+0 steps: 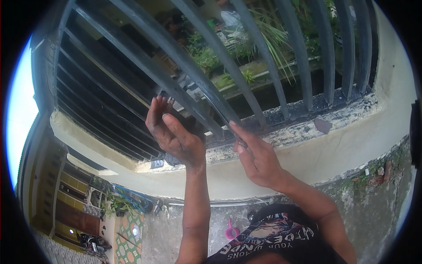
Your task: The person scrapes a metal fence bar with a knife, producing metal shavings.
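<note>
The metal bar (200, 81) in hand is located in the window grille, where it slopes down to the ledge (358, 108); its lower end is reached just beside the right hand. The right hand (259, 160) is positioned at this lower end, with the extended index fingertip apparently laid against the bar. The remaining fingers are bent beneath it. Whether anything is pinched between them cannot be told, as the grip is partly hidden.

The left hand (178, 138) is raised beside the grille with the wrist bent back. Its fingers are loosely curled, the thumb is set apart from them, and no object is seen in the grasp. Contact between its fingertips and the neighbouring bar cannot be confirmed.

The step in hand is judged to be close surface work by touch at the foot of the bar. For the next move, light, steady fingertip pressure along the bar is called for, and the knuckles should be guarded from the rough ledge.

A brown flat piece (323, 126) is found on the ledge, well apart from both hands. A grey-and-white item (171, 159) is placed near the left wrist.
</note>
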{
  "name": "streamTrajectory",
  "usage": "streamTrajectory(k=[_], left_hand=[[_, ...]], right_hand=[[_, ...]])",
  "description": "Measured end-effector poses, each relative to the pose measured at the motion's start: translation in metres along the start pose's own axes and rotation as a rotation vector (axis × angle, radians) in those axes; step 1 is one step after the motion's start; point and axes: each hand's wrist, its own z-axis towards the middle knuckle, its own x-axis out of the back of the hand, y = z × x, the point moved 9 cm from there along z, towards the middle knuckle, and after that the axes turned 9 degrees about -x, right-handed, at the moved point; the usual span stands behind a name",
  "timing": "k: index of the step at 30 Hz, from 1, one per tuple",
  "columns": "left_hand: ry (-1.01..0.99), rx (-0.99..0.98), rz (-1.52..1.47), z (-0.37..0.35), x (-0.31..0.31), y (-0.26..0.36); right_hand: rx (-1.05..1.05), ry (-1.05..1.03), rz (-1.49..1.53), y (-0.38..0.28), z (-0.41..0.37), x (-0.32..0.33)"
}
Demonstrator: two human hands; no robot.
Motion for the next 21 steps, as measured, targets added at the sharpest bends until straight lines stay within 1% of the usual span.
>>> streamTrajectory(k=[2, 3, 4, 5, 6, 8, 9, 10, 11, 12, 14, 15, 17, 19, 21], left_hand=[[-0.045, 0.080, -0.070, 0.006, -0.011, -0.013], [-0.108, 0.159, -0.068, 0.003, -0.018, -0.019], [-0.172, 0.236, -0.065, -0.001, -0.024, -0.026], [-0.194, 0.303, -0.082, -0.009, -0.030, -0.042], [-0.217, 0.316, -0.264, -0.013, -0.042, -0.049], [-0.238, 0.434, -0.368, -0.031, -0.054, -0.060], [-0.244, 0.438, -0.368, -0.035, -0.056, -0.067], [-0.211, 0.431, -0.462, -0.039, -0.057, -0.072], [-0.177, 0.422, -0.556, -0.041, -0.058, -0.077], [-0.181, 0.427, -0.556, -0.041, -0.060, -0.079], [-0.138, 0.457, -0.828, -0.039, -0.066, -0.078], [-0.175, 0.465, -0.721, -0.038, -0.067, -0.078], [-0.154, 0.514, -0.712, -0.042, -0.066, -0.083], [-0.127, 0.555, -0.704, -0.043, -0.066, -0.086], [-0.142, 0.643, -0.470, -0.048, -0.062, -0.094]], right_hand=[[-0.024, -0.052, 0.023, 0.003, 0.006, -0.013], [-0.030, -0.056, 0.021, 0.003, 0.010, -0.016], [-0.101, -0.116, 0.034, 0.009, 0.015, -0.024], [-0.173, -0.176, 0.050, 0.015, 0.018, -0.032], [-0.178, -0.179, 0.053, 0.014, 0.021, -0.036], [-0.188, -0.162, 0.066, 0.014, 0.027, -0.040], [-0.194, -0.158, 0.068, 0.018, 0.030, -0.043], [-0.113, -0.121, 0.053, 0.017, 0.033, -0.043], [-0.075, -0.102, 0.046, 0.016, 0.036, -0.041], [-0.038, -0.083, 0.039, 0.013, 0.039, -0.039], [-0.140, -0.220, 0.033, 0.015, 0.043, -0.046], [-0.147, -0.222, 0.036, 0.018, 0.043, -0.048], [-0.101, -0.170, 0.018, 0.018, 0.045, -0.050], [-0.140, -0.182, 0.005, 0.021, 0.051, -0.048], [-0.183, -0.192, -0.010, 0.030, 0.051, -0.051]])
